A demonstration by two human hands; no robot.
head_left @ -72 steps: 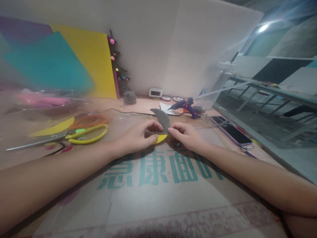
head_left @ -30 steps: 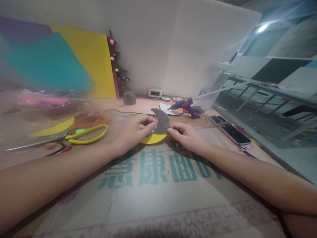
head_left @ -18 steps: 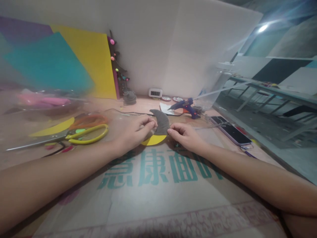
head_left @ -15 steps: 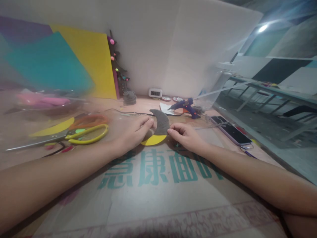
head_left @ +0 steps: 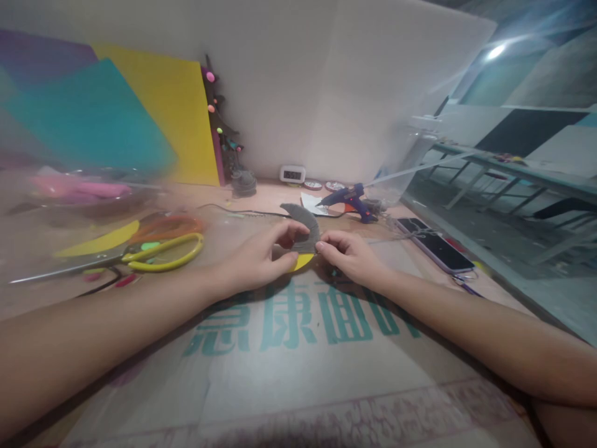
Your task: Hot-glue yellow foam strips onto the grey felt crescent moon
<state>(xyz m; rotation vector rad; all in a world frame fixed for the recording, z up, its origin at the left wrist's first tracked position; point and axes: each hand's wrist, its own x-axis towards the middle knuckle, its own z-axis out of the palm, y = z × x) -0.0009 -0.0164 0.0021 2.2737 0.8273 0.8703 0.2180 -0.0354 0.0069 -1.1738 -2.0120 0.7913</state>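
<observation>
A crescent-shaped piece [head_left: 301,214] stands out between my hands, its upper part covered in grey yarn-like wrapping and its lower end bare yellow card [head_left: 304,261]. My right hand [head_left: 347,252] pinches the crescent's right edge between thumb and fingertips. My left hand [head_left: 261,252] is at the left side, thumb and fingers spread apart. Its fingertips lie over the grey part and its thumb is by the yellow end. Whether the left fingertips press on the piece is unclear.
Yellow-handled scissors [head_left: 163,254] and a yellow card piece [head_left: 100,239] lie left. Behind are a digital clock [head_left: 293,175] and a blue glue gun [head_left: 349,200]. A phone [head_left: 433,246] lies right, near the table edge. Printed sheeting [head_left: 289,379] covers the front.
My left hand has opened from its closed grip at the crescent's left edge, its fingers now reaching across the grey part. My right hand stays in place.
</observation>
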